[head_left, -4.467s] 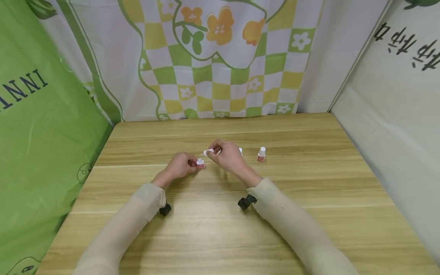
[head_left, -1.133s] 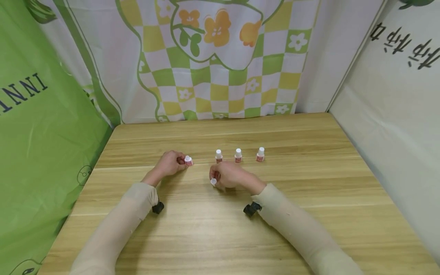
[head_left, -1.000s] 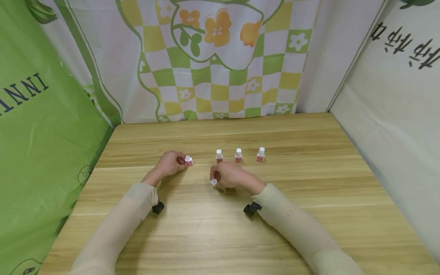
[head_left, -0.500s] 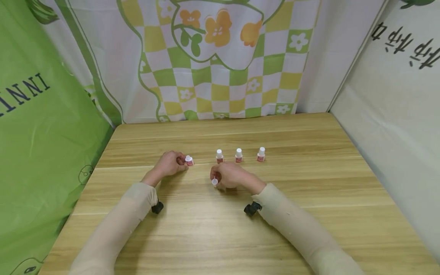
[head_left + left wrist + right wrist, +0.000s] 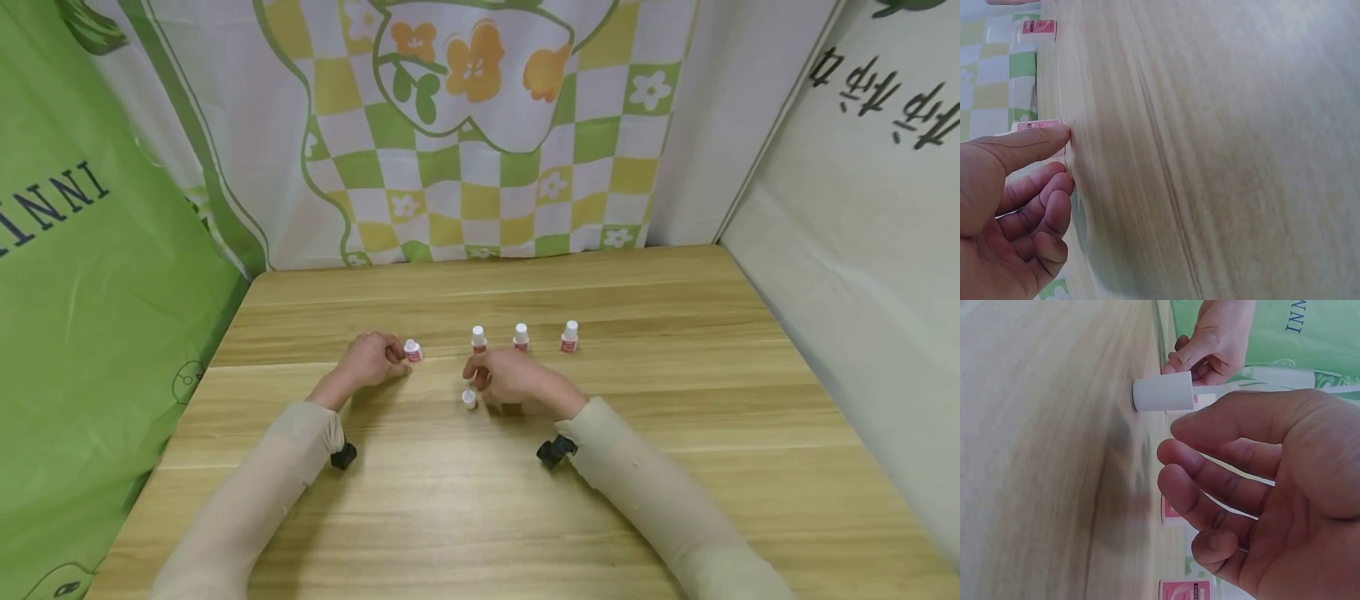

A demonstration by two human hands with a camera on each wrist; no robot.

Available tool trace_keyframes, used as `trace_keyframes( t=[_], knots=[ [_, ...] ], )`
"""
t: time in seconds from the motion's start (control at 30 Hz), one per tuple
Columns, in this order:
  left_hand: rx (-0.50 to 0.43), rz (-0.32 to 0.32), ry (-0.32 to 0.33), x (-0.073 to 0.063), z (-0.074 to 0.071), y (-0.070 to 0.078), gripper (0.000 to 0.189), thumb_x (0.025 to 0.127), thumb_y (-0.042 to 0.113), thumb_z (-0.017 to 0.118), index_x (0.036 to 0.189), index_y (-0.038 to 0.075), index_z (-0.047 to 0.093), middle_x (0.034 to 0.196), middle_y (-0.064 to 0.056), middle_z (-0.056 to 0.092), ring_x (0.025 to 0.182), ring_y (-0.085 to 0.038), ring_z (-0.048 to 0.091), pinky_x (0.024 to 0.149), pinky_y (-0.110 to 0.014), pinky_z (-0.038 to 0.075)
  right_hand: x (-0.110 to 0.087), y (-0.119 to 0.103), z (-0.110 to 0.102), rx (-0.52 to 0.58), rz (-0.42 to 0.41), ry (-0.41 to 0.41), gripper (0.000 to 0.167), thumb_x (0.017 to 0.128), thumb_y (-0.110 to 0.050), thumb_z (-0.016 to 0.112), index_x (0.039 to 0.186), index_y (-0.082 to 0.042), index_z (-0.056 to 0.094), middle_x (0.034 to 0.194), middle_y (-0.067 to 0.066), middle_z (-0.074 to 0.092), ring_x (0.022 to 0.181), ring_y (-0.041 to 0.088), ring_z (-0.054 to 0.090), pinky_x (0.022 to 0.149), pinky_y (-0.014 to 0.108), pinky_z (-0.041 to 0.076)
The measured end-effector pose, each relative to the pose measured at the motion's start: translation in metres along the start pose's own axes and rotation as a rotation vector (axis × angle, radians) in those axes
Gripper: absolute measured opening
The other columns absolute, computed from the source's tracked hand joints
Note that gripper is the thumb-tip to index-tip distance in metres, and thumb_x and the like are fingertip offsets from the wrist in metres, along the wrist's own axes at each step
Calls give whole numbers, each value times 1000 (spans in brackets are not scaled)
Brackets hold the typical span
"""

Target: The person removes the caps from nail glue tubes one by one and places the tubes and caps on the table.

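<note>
- Bottles, count four: small, white with red labels, all upright in a rough row across the desk
- Uncapped, count one: open bottle, leftmost of the row, tall cap off
- Capped, count three: left capped bottle, middle capped bottle, right capped bottle; bases of the first two partly hidden behind the right hand
- Loose caps, count one: white cap, standing on the desk nearer the person than the row, thin pale rod pointing up from it
- Hands, count two: left hand just beside the open bottle, thumb extended, fingers loosely bent, no grip; contact with the bottle cannot be told
- Right hand just beside the white cap, loosely curved, narrow gap between thumb and fingers, holding nothing
- Surface: pale wood-grain desk, rounded far left corner
- Room: green sheet with dark lettering at left; checked curtain in green, yellow and white behind, three orange flowers printed on it; white sheet with dark characters at right
</note>
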State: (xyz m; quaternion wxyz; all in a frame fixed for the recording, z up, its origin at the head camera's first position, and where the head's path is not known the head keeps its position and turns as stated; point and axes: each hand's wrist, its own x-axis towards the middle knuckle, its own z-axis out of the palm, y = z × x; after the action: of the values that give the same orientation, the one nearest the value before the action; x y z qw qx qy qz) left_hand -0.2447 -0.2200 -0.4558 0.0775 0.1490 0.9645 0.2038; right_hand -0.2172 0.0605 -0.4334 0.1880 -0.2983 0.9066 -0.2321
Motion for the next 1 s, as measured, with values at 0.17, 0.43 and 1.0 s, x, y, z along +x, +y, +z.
trace_keyframes(
  t=[0.17,0.43,1.0],
  knots=[
    [7,-16,4,-3,0,3,24,84,28,80,91,7,71,85,-4,74,79,-18,67,88,-44,50,-1,1,-3,23,10,11,42,80,4,66,118,-11,68,97,1,71,85,12,63,76,26,51],
    [55,-25,-4,-5,1,2,19,85,33,79,88,16,73,85,2,72,75,-13,62,78,-35,52,-2,4,-7,20,-12,55,39,80,2,65,118,-9,68,96,1,72,83,12,65,76,26,53],
    [58,-29,11,-11,6,10,16,85,33,79,82,19,73,83,4,72,75,-13,63,71,-34,52,-5,6,-9,23,-59,174,20,84,-4,68,104,-8,71,87,-3,72,83,12,66,76,27,52]
  ],
)
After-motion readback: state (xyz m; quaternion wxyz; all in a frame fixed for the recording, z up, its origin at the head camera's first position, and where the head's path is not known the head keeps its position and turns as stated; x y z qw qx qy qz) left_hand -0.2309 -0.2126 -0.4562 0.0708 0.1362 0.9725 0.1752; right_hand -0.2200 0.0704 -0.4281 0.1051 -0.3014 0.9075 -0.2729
